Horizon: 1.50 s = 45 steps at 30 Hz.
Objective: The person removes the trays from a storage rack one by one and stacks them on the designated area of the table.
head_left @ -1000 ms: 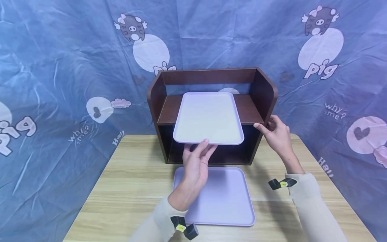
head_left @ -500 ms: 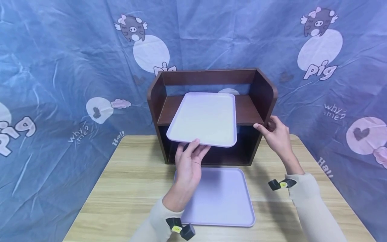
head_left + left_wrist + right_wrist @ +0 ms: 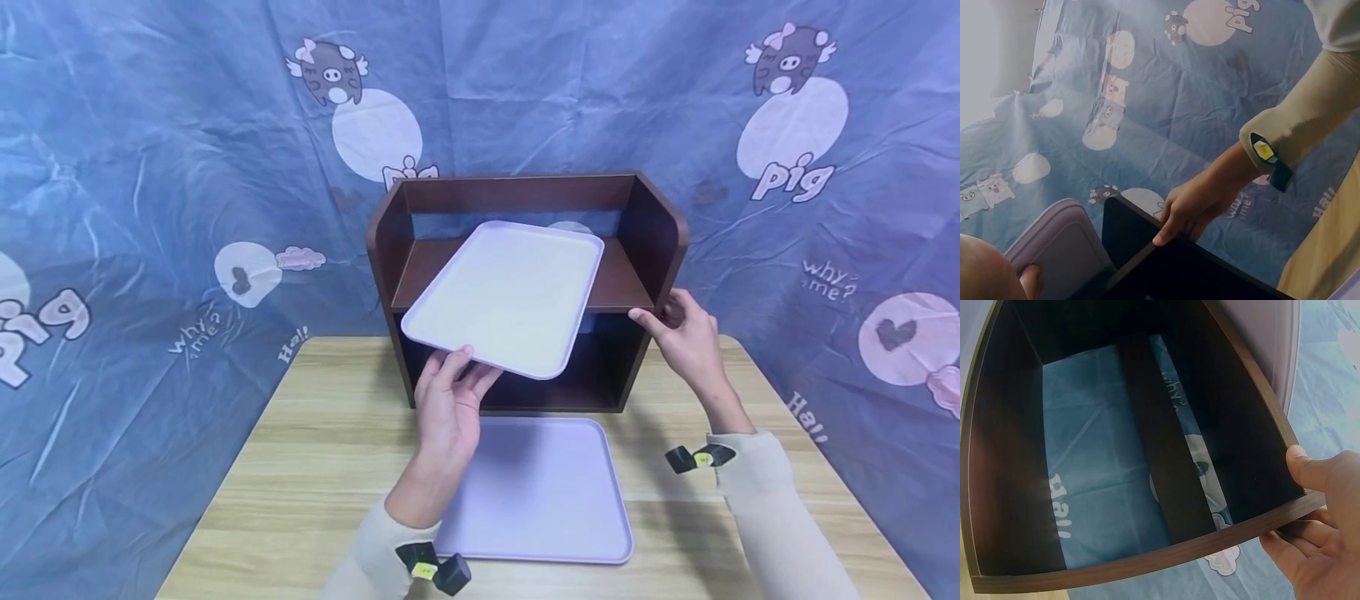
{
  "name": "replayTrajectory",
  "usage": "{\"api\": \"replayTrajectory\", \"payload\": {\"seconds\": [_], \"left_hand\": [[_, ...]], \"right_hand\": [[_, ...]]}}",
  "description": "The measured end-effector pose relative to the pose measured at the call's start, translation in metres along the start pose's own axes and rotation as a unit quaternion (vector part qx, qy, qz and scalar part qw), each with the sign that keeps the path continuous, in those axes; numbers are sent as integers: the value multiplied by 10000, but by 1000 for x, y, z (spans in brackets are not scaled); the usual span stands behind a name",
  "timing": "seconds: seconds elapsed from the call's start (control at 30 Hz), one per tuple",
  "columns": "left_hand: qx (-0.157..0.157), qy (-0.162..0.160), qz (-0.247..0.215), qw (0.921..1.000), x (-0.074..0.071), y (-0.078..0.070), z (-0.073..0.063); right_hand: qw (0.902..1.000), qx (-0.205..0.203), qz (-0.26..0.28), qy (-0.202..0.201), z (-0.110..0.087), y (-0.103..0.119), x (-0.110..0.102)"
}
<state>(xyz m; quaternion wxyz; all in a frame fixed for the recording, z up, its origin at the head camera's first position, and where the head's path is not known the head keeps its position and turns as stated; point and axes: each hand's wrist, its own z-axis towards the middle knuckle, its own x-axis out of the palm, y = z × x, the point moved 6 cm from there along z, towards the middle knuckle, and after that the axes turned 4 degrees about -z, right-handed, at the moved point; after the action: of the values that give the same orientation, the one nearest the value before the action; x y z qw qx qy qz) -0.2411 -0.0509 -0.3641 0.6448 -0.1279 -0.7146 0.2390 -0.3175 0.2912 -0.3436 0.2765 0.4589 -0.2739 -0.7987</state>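
In the head view my left hand (image 3: 450, 408) pinches the near edge of a pale lilac serving tray (image 3: 510, 296), thumb on top and fingers beneath. The tray is raised in front of the upper shelf of a dark brown wooden shelf unit (image 3: 517, 190), turned at an angle with its far end over the shelf. My right hand (image 3: 684, 337) grips the unit's right side panel where it meets the upper shelf. The right wrist view shows its thumb (image 3: 1305, 470) on the front edge and its fingers around the outside.
A second lilac tray (image 3: 540, 492) lies flat on the light wood table (image 3: 322, 467), in front of the unit. Below the upper shelf is an open lower compartment (image 3: 577, 375). A blue curtain (image 3: 187, 150) with pig prints hangs close behind and to both sides.
My left hand has moved left with the tray's near end, and the tray has turned so its far end points rightward. My right hand has stayed on the shelf unit.
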Motion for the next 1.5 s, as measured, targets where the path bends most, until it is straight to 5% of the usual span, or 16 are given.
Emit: {"api": "replayTrajectory", "payload": {"seconds": [0.53, 1.5], "left_hand": [[-231, -33, 580, 9980, -9, -14, 3], [-130, 283, 1053, 9940, -20, -40, 12]], "right_hand": [[9999, 82, -37, 103, 0, 0, -1], [9999, -92, -82, -68, 1, 0, -3]]}}
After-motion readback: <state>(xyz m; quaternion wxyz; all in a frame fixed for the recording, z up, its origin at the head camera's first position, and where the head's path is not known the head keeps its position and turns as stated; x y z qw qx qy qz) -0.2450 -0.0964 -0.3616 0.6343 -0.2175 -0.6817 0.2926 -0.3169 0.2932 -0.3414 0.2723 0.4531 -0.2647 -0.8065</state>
